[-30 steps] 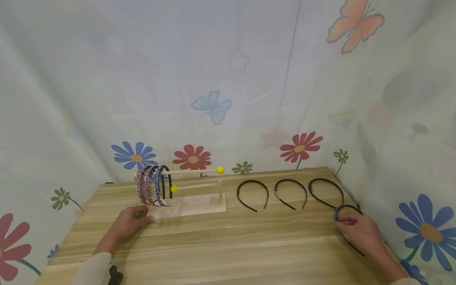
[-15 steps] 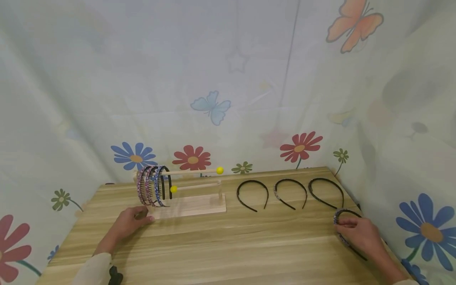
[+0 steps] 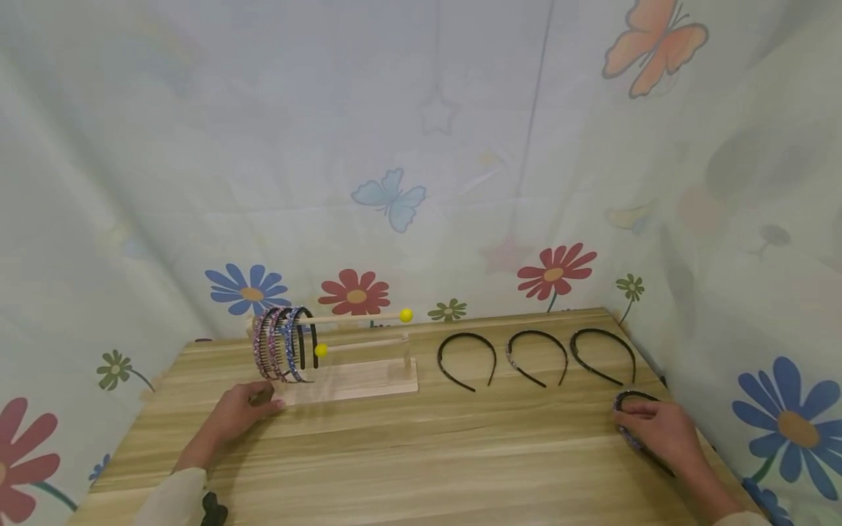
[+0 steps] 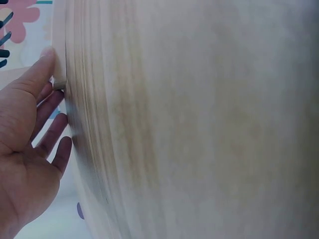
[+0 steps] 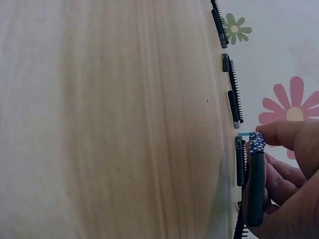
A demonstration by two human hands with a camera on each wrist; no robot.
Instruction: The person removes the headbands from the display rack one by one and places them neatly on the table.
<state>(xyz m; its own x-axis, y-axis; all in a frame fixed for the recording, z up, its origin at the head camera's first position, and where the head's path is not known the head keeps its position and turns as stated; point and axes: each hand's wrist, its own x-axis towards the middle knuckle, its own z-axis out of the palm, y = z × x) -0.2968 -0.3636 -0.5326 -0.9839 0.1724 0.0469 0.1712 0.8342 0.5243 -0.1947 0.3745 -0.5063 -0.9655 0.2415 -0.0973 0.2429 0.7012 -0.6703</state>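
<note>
At the right of the table, my right hand (image 3: 664, 435) pinches a black headband (image 5: 255, 184) with blue and silver rhinestones. The right wrist view shows thumb and fingers around its band, close over the table's edge line. At the left, my left hand (image 3: 233, 413) holds the near left corner of the wooden headband stand (image 3: 375, 380), thumb along the front of its base. Several headbands with pink and blue stones (image 3: 291, 347) hang at the left end of the stand's bars. In the left wrist view, the left fingertips (image 4: 62, 119) lie at the base's end.
Three black headbands lie in a row right of the stand: the left one (image 3: 441, 358), the middle one (image 3: 510, 354) and the right one (image 3: 575, 347). Yellow balls (image 3: 406, 315) cap the stand's bars. A patterned cloth (image 3: 421, 146) hangs behind the wooden table (image 3: 421, 460).
The headband in my right hand has tipped lower, its arch moving slightly toward me and away from the row. My left hand and the stand stay where they were.
</note>
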